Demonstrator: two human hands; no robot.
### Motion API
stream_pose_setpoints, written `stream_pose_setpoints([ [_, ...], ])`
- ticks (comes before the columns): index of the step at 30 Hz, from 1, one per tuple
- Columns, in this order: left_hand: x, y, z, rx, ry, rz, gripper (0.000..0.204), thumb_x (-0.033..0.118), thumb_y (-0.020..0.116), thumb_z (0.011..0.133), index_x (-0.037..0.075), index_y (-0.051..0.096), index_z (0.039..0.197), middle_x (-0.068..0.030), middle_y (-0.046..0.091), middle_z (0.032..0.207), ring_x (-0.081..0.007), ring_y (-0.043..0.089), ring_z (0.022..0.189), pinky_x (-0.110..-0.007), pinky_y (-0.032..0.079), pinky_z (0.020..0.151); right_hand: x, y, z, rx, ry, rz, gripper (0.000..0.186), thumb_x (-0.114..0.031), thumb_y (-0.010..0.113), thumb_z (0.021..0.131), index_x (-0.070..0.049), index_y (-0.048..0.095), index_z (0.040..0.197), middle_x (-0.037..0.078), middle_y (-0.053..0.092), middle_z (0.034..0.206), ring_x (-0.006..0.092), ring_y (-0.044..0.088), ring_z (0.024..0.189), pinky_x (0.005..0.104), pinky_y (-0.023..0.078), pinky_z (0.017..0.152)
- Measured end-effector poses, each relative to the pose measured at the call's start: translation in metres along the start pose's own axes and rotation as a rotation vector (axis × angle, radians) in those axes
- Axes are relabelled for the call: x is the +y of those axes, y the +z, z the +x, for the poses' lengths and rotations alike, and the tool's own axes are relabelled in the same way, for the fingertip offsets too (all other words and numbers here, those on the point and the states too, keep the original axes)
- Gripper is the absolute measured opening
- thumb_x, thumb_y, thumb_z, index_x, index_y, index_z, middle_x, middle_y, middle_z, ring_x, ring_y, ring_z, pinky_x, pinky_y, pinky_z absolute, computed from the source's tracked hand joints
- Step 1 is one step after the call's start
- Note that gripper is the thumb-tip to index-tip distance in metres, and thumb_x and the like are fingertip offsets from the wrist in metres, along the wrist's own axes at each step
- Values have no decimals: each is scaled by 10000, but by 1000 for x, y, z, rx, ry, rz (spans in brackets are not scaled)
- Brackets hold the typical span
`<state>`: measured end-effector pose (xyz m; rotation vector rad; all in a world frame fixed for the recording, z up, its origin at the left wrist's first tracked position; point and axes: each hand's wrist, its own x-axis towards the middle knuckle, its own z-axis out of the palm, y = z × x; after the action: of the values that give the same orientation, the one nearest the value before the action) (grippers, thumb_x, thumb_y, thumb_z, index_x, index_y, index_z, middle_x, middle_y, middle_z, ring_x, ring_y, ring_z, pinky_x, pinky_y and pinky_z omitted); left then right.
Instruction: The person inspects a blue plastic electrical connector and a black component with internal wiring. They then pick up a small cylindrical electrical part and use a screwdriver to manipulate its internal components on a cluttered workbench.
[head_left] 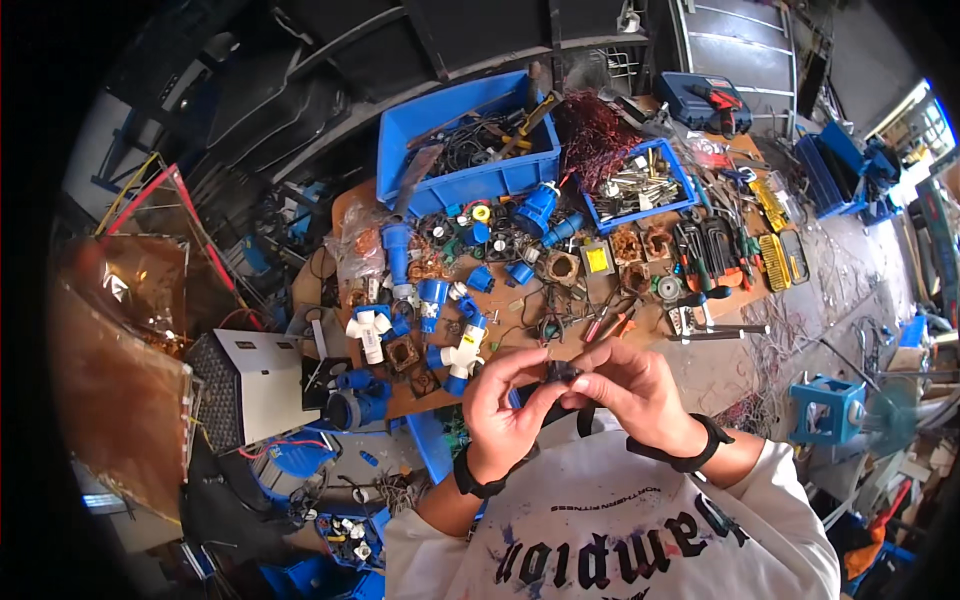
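Just in front of my chest, a small dark part [563, 371] is pinched between the fingertips of both hands. It is too small and too covered by fingers to tell its kind. My left hand [503, 405] grips it from the left with thumb and fingers, and my right hand [640, 392] closes on it from the right. Both wrists carry black bands. Close beyond the hands, on the brown workbench [490, 383], lie screwdrivers [597, 322] and a blue-and-white plug connector [465, 347].
At the back of the bench stand a large blue bin [470, 183] of cables and a blue tray [645, 215] of metal pieces. Pliers and clamps [715, 245] crowd the right side. A blue stool [828, 408] stands at the right, a pale perforated case [262, 385] at the left.
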<state>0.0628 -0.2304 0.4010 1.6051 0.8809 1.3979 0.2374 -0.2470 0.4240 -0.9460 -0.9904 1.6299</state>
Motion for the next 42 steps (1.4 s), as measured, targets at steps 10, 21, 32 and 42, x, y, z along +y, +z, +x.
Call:
stream_pose_setpoints([
  [10,0,0,-3,-68,-330,-250,522,-6,741,822,-16,493,1281,-88,662,1013,-138,651,893,-274,532,794,0,-7,10,-55,243,159,218,-232,584,982,-24,585,918,66,691,810,117,660,667,234,527,593],
  [21,-172,16,-133,157,-883,-331,349,89,707,882,-11,543,1173,3,620,849,-52,563,681,-195,446,571,60,-76,-17,210,575,-263,301,-212,549,993,24,553,1179,98,664,902,141,645,752,265,532,663],
  [32,-319,-27,-168,307,-1050,131,356,322,724,873,-1,592,942,-73,666,781,-140,636,644,-268,500,620,87,-102,-45,384,705,-287,303,-213,558,986,18,558,1182,86,668,909,142,653,788,279,552,701],
  [42,-376,-56,-104,328,-1103,56,334,362,642,933,90,520,784,-27,588,697,-92,557,522,-246,462,453,104,-135,-77,465,736,-227,304,-216,567,985,25,560,1170,88,671,914,134,653,791,271,563,694],
])
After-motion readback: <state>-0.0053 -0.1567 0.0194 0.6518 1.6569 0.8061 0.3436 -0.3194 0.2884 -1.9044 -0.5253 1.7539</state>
